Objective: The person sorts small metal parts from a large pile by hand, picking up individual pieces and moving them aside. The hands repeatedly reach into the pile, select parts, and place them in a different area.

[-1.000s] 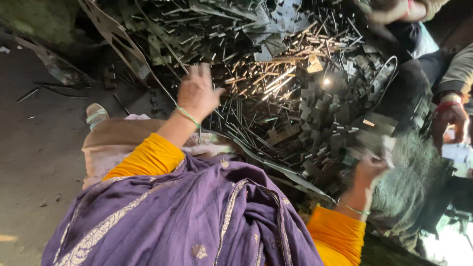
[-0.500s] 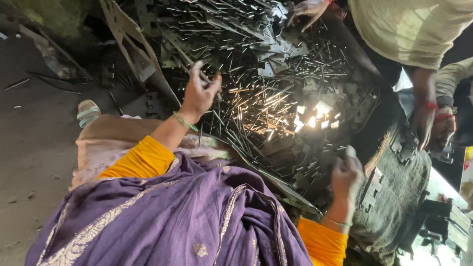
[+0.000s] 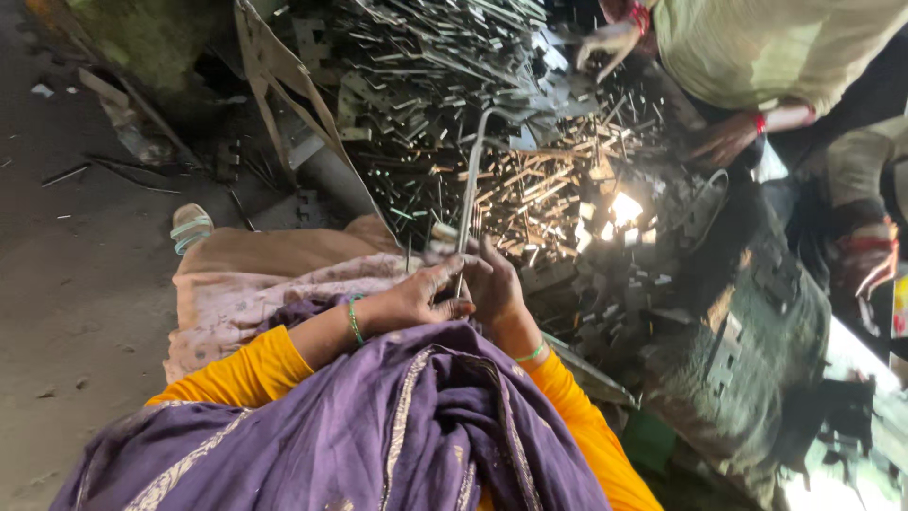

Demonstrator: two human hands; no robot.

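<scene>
Head view, one frame logged. Both hands met just in front of the lap, at the near edge of the scrap pile.

Left hand: fingers curled and clamped on the near end of a thin grey rod.

Right hand: pressed against the same end of the rod, back of the hand towards the camera. Its fingers were hidden, so I could not tell whether they were closed on the rod or only steadying it.

Rod: ran up and away from the hands, bent over at its far end, and lay on or among the loose metal strips. How deep that end sat I could not make out.

Step in hand, as I judged it: gripping the rod at its near end, both hands together.

Next move, my judgement only: a firm two-handed hold and a steady line along the rod, since the strips around it looked tangled and sharp.

Also noted: a second person worked the far side of the pile, one hand on it. A sandal lay on the floor to the left.
</scene>
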